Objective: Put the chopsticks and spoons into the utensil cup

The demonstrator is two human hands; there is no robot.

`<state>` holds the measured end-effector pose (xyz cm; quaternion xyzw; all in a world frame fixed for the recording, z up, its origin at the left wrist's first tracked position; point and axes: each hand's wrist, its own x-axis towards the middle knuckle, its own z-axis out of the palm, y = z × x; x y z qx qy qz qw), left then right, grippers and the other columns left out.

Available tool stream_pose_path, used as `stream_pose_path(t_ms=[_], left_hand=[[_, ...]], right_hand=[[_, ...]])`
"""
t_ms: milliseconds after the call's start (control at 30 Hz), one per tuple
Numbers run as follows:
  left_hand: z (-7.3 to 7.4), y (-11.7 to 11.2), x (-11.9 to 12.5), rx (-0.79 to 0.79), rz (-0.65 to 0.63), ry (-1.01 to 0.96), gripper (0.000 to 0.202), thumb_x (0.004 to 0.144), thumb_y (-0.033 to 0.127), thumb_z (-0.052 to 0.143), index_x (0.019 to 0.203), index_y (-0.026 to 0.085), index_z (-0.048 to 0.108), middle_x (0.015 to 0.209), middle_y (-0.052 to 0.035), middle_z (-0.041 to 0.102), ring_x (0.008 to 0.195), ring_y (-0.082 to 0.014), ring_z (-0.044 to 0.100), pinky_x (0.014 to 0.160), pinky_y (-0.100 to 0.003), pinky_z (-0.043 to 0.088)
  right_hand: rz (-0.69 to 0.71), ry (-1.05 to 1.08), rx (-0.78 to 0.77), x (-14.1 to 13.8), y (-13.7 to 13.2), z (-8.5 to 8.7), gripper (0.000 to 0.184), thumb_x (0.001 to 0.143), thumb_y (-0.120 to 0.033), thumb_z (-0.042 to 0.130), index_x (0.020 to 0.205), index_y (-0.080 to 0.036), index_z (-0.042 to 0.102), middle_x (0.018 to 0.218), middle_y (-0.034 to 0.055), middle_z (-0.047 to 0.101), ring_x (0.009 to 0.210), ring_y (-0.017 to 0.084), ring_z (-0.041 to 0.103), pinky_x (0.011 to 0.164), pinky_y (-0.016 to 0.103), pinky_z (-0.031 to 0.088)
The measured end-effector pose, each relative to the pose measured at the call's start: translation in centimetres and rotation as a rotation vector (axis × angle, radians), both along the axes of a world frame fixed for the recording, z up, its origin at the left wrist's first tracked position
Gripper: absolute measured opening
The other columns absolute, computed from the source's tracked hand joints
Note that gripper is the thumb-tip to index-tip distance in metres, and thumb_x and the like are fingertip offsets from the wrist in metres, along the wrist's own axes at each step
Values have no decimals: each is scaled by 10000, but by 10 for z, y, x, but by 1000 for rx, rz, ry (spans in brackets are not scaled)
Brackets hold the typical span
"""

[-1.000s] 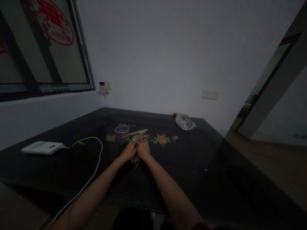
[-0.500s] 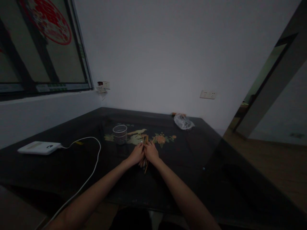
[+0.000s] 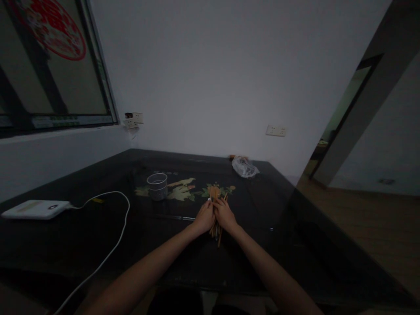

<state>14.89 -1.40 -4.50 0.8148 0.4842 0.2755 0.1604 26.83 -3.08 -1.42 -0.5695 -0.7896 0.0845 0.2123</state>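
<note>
Both my hands meet over the dark tabletop, around a bundle of thin wooden sticks [image 3: 215, 230] that lean in slightly different directions. My left hand [image 3: 205, 216] is closed on the bundle from the left. From the other side my right hand [image 3: 225, 215] is closed on it too, its fingers against the left ones. Tan ends stick out above the fingers, and more ends, some paler, fan out below. A small white bit shows by the left fingertips, too small to name. Left of the hands stands a round, mesh-like cup [image 3: 158, 188].
A white power bank [image 3: 36, 209] lies at the left, its white cable [image 3: 122, 238] curving to the front edge. A crumpled clear plastic bag [image 3: 244, 168] sits at the back near the wall. The black table [image 3: 269, 262] bears a flower-and-bird picture.
My hands have moved right across the table and slightly toward me, with the sticks still between them. The view has turned a little to the right.
</note>
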Motion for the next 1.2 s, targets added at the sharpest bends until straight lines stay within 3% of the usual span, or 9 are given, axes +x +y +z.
stream_pose_path(t_ms=[367,533,867,1200], left_hand=[[2,-23,36,41,7,41,494,806,158,394,1277,20,452,1356,-235,431,1297,-294,376,1098,-440,281],[1,-25,35,77,-13,5,484,798,160,412,1275,91,462,1327,-185,477,1267,-275,417,1083,-440,312],[2,-27,35,62,-26,-54,536,789,144,441,1316,57,400,1384,-209,395,1309,-282,356,1100,-442,290],[7,-29,26,92,-87,-155,586,750,129,488,1325,98,376,1362,-194,391,1300,-272,359,1090,-461,303]], right_hand=[[-29,58,2,42,-6,-13,420,853,-109,394,1220,-140,596,1344,111,507,1332,240,316,1092,405,276],[-11,80,28,46,-8,-15,415,840,-109,427,1210,-179,603,1322,102,527,1313,244,351,1087,448,272],[29,68,26,50,-5,-16,437,823,-80,412,1223,-125,581,1337,127,509,1325,223,337,1101,423,252],[33,160,109,46,-9,-11,441,795,-63,453,1202,-170,585,1308,130,531,1251,216,439,1077,441,279]])
